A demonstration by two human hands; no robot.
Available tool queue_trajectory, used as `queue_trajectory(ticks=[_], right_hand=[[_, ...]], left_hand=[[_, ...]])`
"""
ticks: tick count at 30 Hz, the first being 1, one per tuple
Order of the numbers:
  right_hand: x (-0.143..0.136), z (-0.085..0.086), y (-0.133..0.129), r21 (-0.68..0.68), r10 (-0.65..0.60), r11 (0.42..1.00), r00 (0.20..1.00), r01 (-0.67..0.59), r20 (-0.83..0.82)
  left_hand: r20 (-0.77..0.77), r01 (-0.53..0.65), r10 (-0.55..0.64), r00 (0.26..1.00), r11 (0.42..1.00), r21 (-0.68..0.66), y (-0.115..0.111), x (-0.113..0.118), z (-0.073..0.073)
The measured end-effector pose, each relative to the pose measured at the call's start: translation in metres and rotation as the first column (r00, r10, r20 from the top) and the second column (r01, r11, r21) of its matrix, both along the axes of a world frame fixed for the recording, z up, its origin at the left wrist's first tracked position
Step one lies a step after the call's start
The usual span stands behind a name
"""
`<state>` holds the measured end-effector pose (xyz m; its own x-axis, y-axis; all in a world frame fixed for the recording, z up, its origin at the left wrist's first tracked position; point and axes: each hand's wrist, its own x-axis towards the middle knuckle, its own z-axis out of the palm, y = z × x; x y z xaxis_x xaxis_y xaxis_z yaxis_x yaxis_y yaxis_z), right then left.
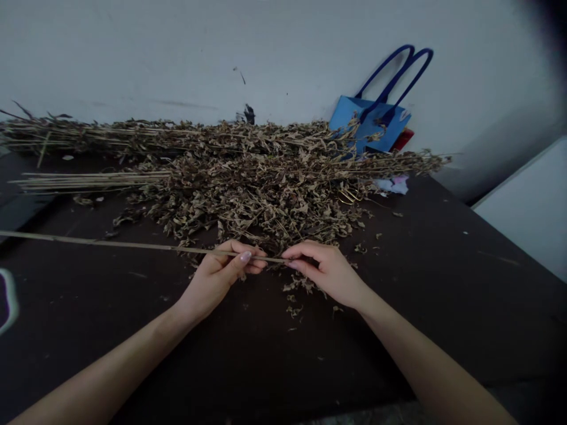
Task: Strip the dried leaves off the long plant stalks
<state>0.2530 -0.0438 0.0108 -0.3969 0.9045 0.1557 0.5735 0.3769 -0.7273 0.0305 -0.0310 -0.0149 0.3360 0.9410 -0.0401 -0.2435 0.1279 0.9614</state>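
Observation:
A long, thin dried plant stem [133, 245] runs in from the left edge, nearly level above the table. My left hand [224, 268] grips it between thumb and fingers, close to its right end. At that end, my right hand [321, 265] pinches the stem between thumb and forefinger, where a small dark bit of leaf shows. Just behind both hands lies a heap of dried, crumpled leaves [261, 200]. Loose leaf pieces [301, 286] are scattered below and beside my right hand.
Bundles of dried leafy stalks [133, 139] lie along the wall on the dark table [443, 265]. A blue bag [345, 115] with dark blue handles leans at the back right. Gold-coloured scissor-like handles [349, 196] poke from the leaves. A purple, white-rimmed object [9, 301] sits at the left edge.

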Motion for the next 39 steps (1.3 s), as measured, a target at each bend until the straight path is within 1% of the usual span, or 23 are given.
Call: queue_trajectory(ticks=[4, 7, 10, 12, 15, 16, 18, 21, 24, 28, 30, 34, 39], right_hand=[[0.001, -0.004, 0.002, 0.018, -0.025, 0.999, 0.997, 0.026, -0.07], [0.002, -0.005, 0.004, -0.006, -0.036, 0.999, 0.993, 0.035, -0.112], [0.004, -0.004, 0.005, 0.005, -0.044, 0.999, 0.995, 0.045, -0.091], [0.004, -0.004, 0.006, 0.077, -0.071, 0.994, 0.997, 0.074, -0.04], [0.006, -0.007, 0.007, 0.231, -0.14, 0.965, 0.989, 0.124, 0.054], [0.007, -0.008, 0.008, 0.266, -0.155, 0.956, 0.984, 0.127, 0.09], [0.009, -0.009, 0.009, 0.29, -0.165, 0.95, 0.975, 0.116, 0.15], [0.013, -0.006, 0.009, 0.293, -0.16, 0.95, 0.973, 0.106, 0.167], [0.018, 0.002, 0.008, 0.284, -0.146, 0.954, 0.978, 0.1, 0.147], [0.025, 0.014, 0.007, 0.178, -0.076, 0.983, 0.972, 0.036, 0.222], [0.03, 0.017, 0.007, 0.138, -0.037, 0.99, 0.963, 0.0, 0.266], [0.037, 0.017, 0.008, 0.119, -0.024, 0.993, 0.949, -0.014, 0.313], [0.037, 0.013, 0.01, 0.134, -0.033, 0.991, 0.947, -0.011, 0.32]], left_hand=[[-0.015, -0.011, 0.012, 1.0, 1.0, 0.022, -0.001, 0.0, -0.002], [-0.026, -0.02, 0.021, 0.999, 0.999, 0.036, 0.0, 0.0, -0.003], [-0.047, -0.029, 0.03, 0.998, 0.999, 0.032, -0.001, 0.002, -0.002], [-0.071, -0.035, 0.037, 0.997, 0.999, 0.029, -0.001, 0.003, -0.001], [-0.091, -0.038, 0.04, 0.995, 0.999, 0.027, -0.001, 0.003, -0.002], [-0.088, -0.044, 0.046, 0.995, 0.999, 0.025, -0.001, 0.003, -0.003], [-0.075, -0.062, 0.063, 0.995, 0.998, 0.024, 0.001, 0.002, -0.004], [-0.06, -0.073, 0.074, 0.995, 0.997, 0.015, 0.003, 0.0, -0.005], [-0.043, -0.087, 0.087, 0.995, 0.996, 0.006, 0.005, -0.003, -0.003], [-0.011, -0.125, 0.125, 0.992, 0.992, 0.013, 0.01, -0.006, 0.002], [0.01, -0.162, 0.162, 0.987, 0.987, 0.013, 0.013, -0.008, 0.004], [0.036, -0.226, 0.225, 0.974, 0.974, 0.013, 0.018, -0.012, 0.008], [0.061, -0.247, 0.245, 0.968, 0.969, 0.012, 0.023, -0.016, 0.006]])
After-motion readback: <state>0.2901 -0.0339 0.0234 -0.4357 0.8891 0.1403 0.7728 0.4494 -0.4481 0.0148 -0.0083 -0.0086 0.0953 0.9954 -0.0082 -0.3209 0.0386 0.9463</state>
